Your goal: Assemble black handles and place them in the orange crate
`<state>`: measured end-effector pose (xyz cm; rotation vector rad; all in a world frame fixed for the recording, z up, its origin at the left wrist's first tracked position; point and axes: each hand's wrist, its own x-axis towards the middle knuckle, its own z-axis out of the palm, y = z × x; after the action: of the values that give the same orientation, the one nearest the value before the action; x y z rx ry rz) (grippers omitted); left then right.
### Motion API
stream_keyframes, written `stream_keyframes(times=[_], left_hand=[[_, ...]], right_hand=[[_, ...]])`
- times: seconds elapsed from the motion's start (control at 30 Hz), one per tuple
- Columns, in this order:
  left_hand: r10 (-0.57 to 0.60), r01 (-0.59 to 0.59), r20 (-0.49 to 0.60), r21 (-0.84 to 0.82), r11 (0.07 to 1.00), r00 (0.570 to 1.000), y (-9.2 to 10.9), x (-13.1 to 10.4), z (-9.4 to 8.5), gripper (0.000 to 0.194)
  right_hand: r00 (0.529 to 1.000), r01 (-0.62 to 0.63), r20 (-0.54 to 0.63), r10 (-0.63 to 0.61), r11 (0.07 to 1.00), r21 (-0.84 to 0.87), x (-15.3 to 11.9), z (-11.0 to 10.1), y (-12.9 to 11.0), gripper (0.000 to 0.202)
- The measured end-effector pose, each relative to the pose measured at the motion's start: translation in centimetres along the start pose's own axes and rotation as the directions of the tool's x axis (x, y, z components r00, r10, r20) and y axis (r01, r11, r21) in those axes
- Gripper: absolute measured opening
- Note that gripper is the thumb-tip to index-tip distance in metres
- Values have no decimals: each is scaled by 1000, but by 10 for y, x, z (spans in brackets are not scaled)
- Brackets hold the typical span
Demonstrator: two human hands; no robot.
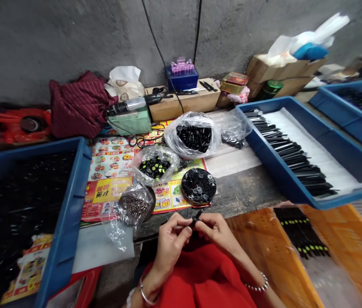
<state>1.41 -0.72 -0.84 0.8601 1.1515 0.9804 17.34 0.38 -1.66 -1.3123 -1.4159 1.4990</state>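
Note:
My left hand (175, 234) and my right hand (213, 229) meet in front of the red garment at the bench edge. Between their fingertips is a small black part (196, 217), pinched from both sides; its exact kind is too small to make out. Just beyond my hands sits a round container of black discs (198, 185). To its left are a bag of small metal screws (136, 206) and a bag of black parts with yellow-green pieces (155, 166). Farther back stands an open plastic bag of glossy black parts (194, 136).
A blue tray (83, 171) of black pieces lies left. Another blue tray (283, 102) at right holds a row of long black parts (292, 154). An orange crate (257, 248) stands below it. An electric screwdriver (136, 104) rests on a green box (132, 122).

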Motion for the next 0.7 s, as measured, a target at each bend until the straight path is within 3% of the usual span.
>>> stream_keyframes(times=[0.2,0.4,0.57,0.7], left_hand=[[-89,88,-5,-94,992,996,1,-1,0,25],[-99,107,60,-155,982,993,5,3,1,27],[-52,57,94,-48,997,994,5,4,-4,23],[-54,56,55,-41,998,997,4,3,-5,22]], right_hand=[[992,-124,29,121,973,197,0,2,3,44],[992,-47,-101,79,957,285,-1,7,0,31],[954,-54,-252,162,920,389,-1,4,4,33],[953,-52,-236,188,872,486,-1,11,6,40]])
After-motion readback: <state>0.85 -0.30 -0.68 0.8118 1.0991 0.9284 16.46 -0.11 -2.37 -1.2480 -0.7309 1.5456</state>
